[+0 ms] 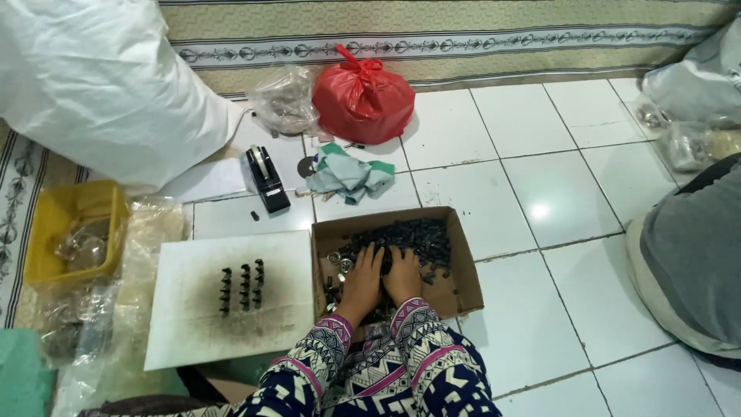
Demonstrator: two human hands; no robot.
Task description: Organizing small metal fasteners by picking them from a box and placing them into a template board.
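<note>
Left hand (361,279) lies palm down in the cardboard box (463,287), fingers spread flat over the heap of small black parts (417,235); whether it grips any of them cannot be told. At the floor's left edge stands a yellow basket (46,232), and beside it a white board (193,309) carrying three short rows of black parts (242,287) stood on end. Above the board sits a black tape dispenser (266,181), with a crumpled green cloth (346,174) and a tied red bag (361,96) further back. Right hand (403,274) rests just beside the left, touching it, likewise flat on the heap, its grasp unclear.
</note>
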